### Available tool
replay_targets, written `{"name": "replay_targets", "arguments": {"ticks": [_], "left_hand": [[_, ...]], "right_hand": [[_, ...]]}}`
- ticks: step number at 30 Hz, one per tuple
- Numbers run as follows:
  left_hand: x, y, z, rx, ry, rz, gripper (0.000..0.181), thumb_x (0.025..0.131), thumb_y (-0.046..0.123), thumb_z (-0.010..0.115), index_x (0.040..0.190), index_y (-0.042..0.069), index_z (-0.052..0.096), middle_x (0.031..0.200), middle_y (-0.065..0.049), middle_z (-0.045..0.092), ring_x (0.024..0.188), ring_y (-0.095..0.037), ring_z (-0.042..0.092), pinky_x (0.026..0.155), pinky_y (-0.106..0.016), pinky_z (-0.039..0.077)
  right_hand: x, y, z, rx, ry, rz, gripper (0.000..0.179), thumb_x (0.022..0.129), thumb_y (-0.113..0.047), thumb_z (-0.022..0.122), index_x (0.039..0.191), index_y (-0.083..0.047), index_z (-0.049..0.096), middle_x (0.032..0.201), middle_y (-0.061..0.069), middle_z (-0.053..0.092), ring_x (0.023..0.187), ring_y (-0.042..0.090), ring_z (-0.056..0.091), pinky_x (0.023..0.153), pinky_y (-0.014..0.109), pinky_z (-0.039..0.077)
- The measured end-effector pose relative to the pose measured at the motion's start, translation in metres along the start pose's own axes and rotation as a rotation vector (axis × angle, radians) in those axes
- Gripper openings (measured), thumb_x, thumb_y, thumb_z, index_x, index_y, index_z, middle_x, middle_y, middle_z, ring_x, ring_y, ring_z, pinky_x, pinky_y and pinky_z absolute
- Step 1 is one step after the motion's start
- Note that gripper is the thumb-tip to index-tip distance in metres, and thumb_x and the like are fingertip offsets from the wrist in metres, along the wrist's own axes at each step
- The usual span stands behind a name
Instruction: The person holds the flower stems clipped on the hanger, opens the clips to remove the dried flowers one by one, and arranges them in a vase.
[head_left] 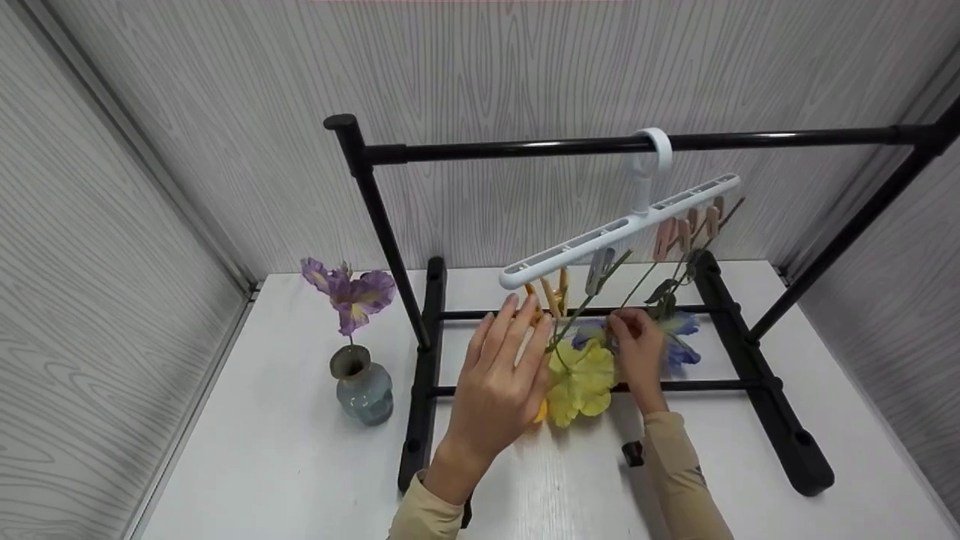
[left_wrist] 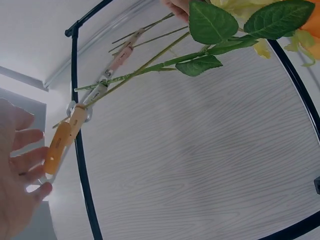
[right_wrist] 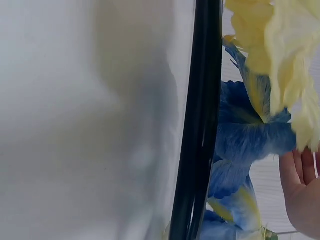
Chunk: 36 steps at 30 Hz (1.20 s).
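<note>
Head view places a blue-and-yellow flower with thin, curling petals (head_left: 589, 335) at the fingertips of the right hand (head_left: 641, 349), which pinches it; whether by stem or petal is hard to tell. Just beside it hangs a broad, ruffled yellow flower (head_left: 581, 382). Slim green stems reach up to a grey clothespin (head_left: 598, 271) and others on a slotted white plastic hanger (head_left: 637, 221). The left hand (head_left: 499, 386), fingers slightly spread, is near a smooth orange clothespin (left_wrist: 58, 149). The hanger hooks over a glossy black tubular rack (head_left: 510, 151); a purple flower (head_left: 352, 296) stands in a rounded blue-grey vase (head_left: 365, 397) on the white table (head_left: 270, 450).
</note>
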<state>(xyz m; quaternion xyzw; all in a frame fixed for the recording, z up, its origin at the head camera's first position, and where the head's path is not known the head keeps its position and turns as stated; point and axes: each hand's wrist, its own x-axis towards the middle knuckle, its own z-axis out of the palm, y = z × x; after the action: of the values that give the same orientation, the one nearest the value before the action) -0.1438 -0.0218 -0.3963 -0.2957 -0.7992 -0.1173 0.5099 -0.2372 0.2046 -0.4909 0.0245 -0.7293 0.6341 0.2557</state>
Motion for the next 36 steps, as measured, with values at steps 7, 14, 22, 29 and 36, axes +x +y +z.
{"name": "replay_targets", "arguments": {"ticks": [7,14,22,29,36], "left_hand": [[0.002,-0.001,0.004,0.052,-0.199,-0.144,0.06,0.097,0.022,0.07,0.148,-0.004,0.052,0.157,-0.027,0.041,0.147,-0.042,0.038,0.117,-0.053,0.034],[-0.005,-0.017,0.021,-0.044,-0.224,-0.193,0.068,0.097,0.024,0.073,0.152,-0.006,0.044,0.16,-0.031,0.034,0.153,-0.042,0.021,0.122,-0.053,0.024],[-0.015,-0.034,0.039,-0.191,-0.152,-0.128,0.088,0.098,0.023,0.07,0.164,0.002,0.015,0.17,-0.015,-0.006,0.158,-0.029,-0.005,0.125,-0.05,0.014],[-0.015,-0.029,0.043,-0.133,-0.129,-0.081,0.076,0.105,0.024,0.06,0.164,0.001,0.018,0.171,-0.014,-0.003,0.158,-0.028,-0.004,0.126,-0.048,0.008],[-0.002,-0.006,0.044,-0.097,0.058,0.139,0.04,0.105,0.014,0.052,0.14,-0.005,0.056,0.149,-0.024,0.053,0.151,-0.034,0.033,0.118,-0.048,0.034]], "right_hand": [[-0.01,0.0,-0.003,-0.052,0.071,-0.024,0.009,0.097,0.009,0.064,0.1,0.018,0.065,0.092,0.032,0.067,0.08,0.038,0.065,0.069,0.022,0.053],[-0.022,-0.002,-0.01,-0.108,0.104,-0.067,0.01,0.097,0.008,0.065,0.102,0.017,0.066,0.094,0.029,0.069,0.082,0.04,0.066,0.07,0.019,0.052],[-0.032,-0.006,-0.023,-0.103,0.118,-0.096,0.007,0.096,0.011,0.066,0.1,0.016,0.066,0.09,0.029,0.069,0.076,0.024,0.066,0.064,0.016,0.05],[-0.038,-0.006,-0.025,-0.132,0.166,-0.155,0.004,0.09,0.015,0.069,0.093,0.017,0.066,0.082,0.027,0.069,0.067,0.015,0.066,0.06,0.014,0.05],[-0.041,-0.01,-0.021,-0.184,0.175,-0.19,0.005,0.088,0.017,0.07,0.09,0.016,0.066,0.08,0.026,0.069,0.067,0.014,0.064,0.063,0.011,0.046]]}}
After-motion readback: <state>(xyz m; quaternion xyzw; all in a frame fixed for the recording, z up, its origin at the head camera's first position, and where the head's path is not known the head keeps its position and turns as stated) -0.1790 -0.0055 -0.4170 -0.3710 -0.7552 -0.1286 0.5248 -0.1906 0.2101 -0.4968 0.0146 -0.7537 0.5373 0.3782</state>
